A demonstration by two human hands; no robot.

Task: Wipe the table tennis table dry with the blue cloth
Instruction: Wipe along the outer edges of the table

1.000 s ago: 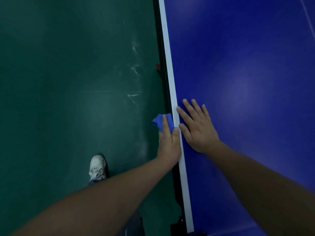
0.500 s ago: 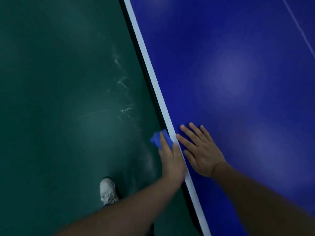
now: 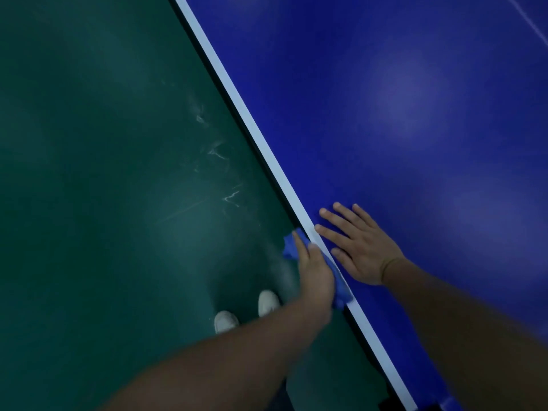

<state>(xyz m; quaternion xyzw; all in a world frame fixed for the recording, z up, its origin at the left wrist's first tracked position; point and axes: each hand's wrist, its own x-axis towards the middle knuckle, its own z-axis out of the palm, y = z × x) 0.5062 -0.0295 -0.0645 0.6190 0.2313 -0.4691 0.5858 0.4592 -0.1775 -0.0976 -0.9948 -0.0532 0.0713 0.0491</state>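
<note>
The blue table tennis table point(image 3: 385, 114) fills the right side, its white edge line point(image 3: 237, 105) running diagonally from the top down to the lower right. My left hand point(image 3: 314, 268) grips the blue cloth point(image 3: 289, 247) against the table's side edge, with the cloth sticking out past the fingers and below the palm. My right hand point(image 3: 361, 250) rests flat on the blue top just inside the white line, fingers spread and straight.
Dark green floor point(image 3: 103, 203) with pale scuff marks lies left of the table. My two white shoes point(image 3: 246, 312) stand on it close to the table's edge. A thin white line point(image 3: 530, 19) crosses the table's far right corner of the view.
The view has swung so the table edge slants more. My left hand with the cloth has slid along the edge towards me, and a second shoe has come into view.
</note>
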